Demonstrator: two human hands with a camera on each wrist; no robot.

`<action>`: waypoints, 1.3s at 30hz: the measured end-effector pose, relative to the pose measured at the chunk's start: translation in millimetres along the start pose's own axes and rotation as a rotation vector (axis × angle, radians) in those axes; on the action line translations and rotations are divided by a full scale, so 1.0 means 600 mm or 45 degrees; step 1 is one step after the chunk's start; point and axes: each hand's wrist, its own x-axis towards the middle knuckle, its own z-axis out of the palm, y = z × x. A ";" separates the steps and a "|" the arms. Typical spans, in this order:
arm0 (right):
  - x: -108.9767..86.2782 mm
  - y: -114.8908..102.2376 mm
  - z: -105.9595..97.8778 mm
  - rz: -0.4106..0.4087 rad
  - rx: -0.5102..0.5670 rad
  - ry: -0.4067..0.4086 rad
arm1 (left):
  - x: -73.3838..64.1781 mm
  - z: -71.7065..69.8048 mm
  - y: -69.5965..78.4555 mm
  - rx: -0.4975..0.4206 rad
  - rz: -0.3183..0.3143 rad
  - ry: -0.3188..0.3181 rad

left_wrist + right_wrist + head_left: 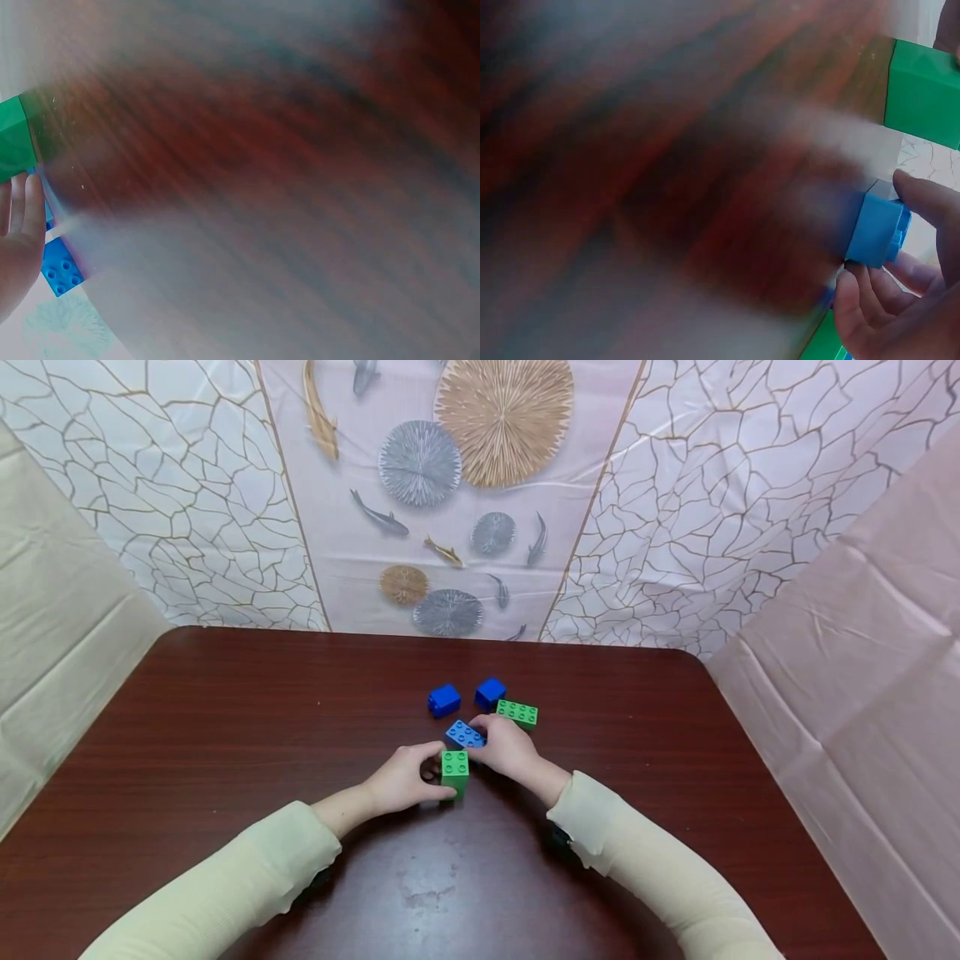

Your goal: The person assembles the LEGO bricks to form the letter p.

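Observation:
My left hand (405, 778) grips a tall green toy brick (454, 768) between thumb and fingers, its studs facing up. In the left wrist view the same green brick (15, 139) shows at the left edge by the fingers. Just beyond it, my right hand (512, 750) pinches a light blue studded brick (463, 734). Seen from the right wrist, that light blue brick (876, 229) sits between the thumb and fingertips. The two held bricks are close together; from above I cannot tell whether they touch.
Two darker blue bricks, one on the left (444, 700) and one on the right (491, 693), lie farther back on the brown table (225, 710). A long green brick (519, 713) lies behind my right hand. Patterned cloth walls (225, 502) stand behind the table.

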 end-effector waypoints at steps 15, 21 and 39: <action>-0.004 0.020 -0.019 -0.016 0.208 -0.021 | -0.001 -0.003 0.007 -0.015 -0.033 -0.028; -0.013 0.034 -0.028 -0.039 0.271 -0.040 | -0.003 -0.007 0.009 0.011 -0.041 -0.054; -0.045 0.040 -0.070 -0.192 0.343 -0.040 | 0.000 -0.012 0.026 -0.052 -0.016 0.088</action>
